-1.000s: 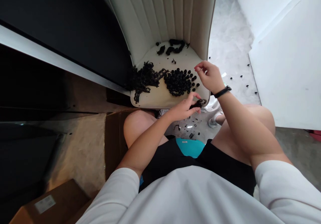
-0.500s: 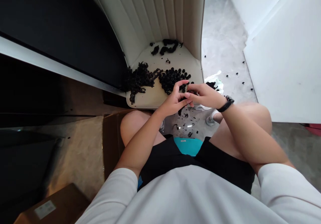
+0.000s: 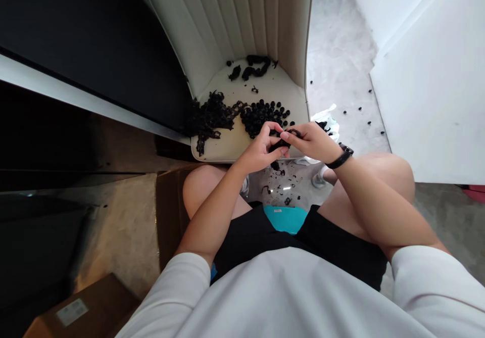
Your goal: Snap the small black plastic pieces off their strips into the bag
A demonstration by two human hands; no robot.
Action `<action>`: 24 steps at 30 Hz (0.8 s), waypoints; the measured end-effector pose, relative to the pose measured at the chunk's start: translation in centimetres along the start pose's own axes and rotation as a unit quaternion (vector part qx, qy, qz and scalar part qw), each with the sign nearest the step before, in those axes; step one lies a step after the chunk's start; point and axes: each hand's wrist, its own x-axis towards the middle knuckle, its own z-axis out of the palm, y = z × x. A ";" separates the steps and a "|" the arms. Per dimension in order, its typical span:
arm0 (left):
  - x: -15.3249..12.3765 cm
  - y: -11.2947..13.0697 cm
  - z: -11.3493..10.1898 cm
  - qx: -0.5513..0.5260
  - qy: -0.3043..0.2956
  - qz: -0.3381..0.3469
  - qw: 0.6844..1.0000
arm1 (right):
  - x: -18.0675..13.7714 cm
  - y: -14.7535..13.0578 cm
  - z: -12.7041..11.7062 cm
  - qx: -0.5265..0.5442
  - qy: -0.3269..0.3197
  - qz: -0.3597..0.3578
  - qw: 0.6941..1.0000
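Note:
My left hand and my right hand meet over the front edge of a cream padded chair seat. Between them is a dark, rubbery-looking strip, with the fingers of both hands closed on it and part of it hidden. A lower end hangs under the left fingers. Just beyond the hands lies a pile of small round black pieces, some with a hole in the middle. To its left is a tangled heap of black netlike scraps.
Thicker black strips lie at the back of the seat. A white plastic bag with black bits is right of the chair. Black crumbs litter the floor between my feet. A cardboard box stands lower left, a white panel at right.
My hands have shifted their fingers slightly around the dark strip, and more of it shows between them. The piles on the seat look the same.

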 end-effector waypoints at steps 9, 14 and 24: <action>-0.1 0.1 0.0 0.023 0.006 -0.033 0.999 | 0.1 0.0 1.8 0.070 -0.027 -0.013 0.997; 0.3 0.2 0.5 -0.026 0.029 -0.006 0.999 | 0.2 -0.3 2.3 0.242 -0.020 0.013 0.970; 0.0 1.0 0.2 -0.011 0.031 0.040 0.999 | 0.3 -0.1 4.3 0.384 0.056 0.010 0.922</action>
